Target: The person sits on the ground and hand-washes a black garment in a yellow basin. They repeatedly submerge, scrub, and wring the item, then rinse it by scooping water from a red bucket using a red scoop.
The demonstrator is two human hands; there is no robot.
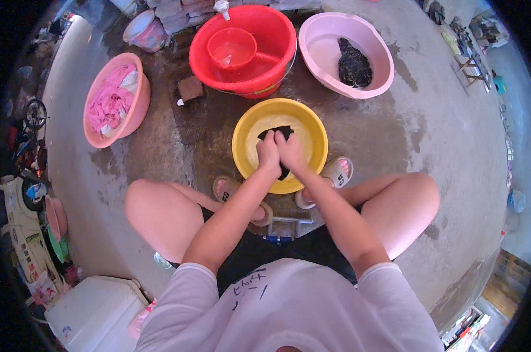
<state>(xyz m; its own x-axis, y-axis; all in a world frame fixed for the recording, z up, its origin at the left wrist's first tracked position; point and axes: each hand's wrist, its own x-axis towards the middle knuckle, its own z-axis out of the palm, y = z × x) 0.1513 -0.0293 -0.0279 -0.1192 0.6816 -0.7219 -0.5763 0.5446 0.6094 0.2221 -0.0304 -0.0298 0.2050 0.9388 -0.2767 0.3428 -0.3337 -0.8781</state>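
A yellow basin [236,145] stands on the wet floor between my feet, a pale layer of liquid in its bottom. Inside it, a piece of black cloth [285,130] is gripped by both my hands, which press against each other. My left hand [269,152] is on the near left of the cloth and my right hand [291,152] on the right. Some black fabric shows beyond the knuckles, and another part hangs below my wrists. My fingers are mostly hidden by the backs of the hands.
Beyond stands a red bucket [265,83] with a smaller red basin [232,48] inside. A light pink basin [382,83] holds a dark wet bundle [355,66]. Pink and white cloths [113,99] fill a pink tub [140,110]. A brown block [190,89] lies near the bucket.
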